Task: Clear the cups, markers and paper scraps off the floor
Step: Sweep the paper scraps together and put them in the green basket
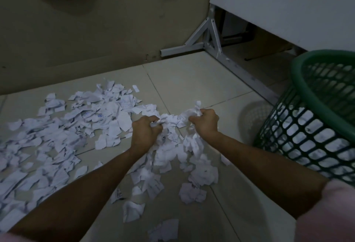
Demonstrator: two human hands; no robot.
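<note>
Both hands are bunched tight around one clump of paper scraps point(172, 126), left hand point(145, 132) and right hand point(206, 121) with fingers curled in. More scraps litter the floor point(192, 80) leftward; a green basket point(311, 126) stands right.

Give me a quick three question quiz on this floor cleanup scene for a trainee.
1. True or false: both hands are gripping paper scraps.
2. On which side of the person does the green basket stand?
   A. left
   B. right
   C. behind
3. Fill in: most loose scraps still on the floor lie to the ____ of the left hand.

Key:
1. True; the right hand grips a bunch too.
2. B
3. left
</note>
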